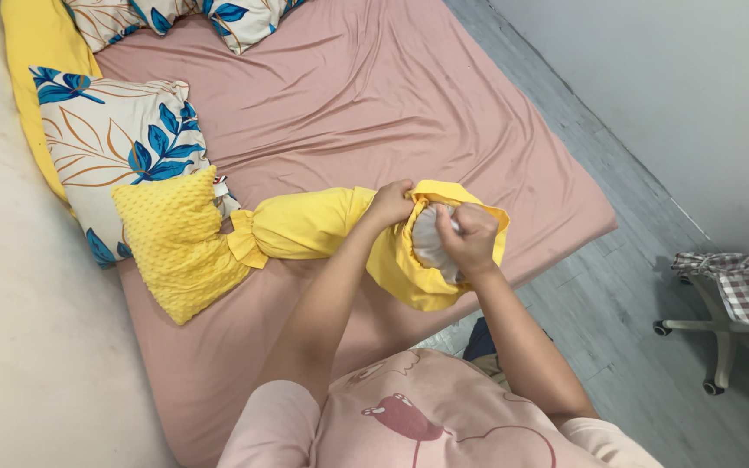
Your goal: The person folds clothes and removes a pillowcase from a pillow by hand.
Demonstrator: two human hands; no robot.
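Only label I could spot was a small white tag poking out far-left, between the leafy pillow and the yellow cushion.

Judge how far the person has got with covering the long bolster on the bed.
Mostly done: the yellow cover already sheathes most of the bolster, frilled end closed. In hand: the left hand grips the cover's open mouth while the right hand presses the grey bolster end inside. Left: that end remains exposed and the opening unclosed.

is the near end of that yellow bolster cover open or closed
Open. The yellow bolster cover gapes at its near end, grey inner bolster showing inside, both hands gripping the rim.
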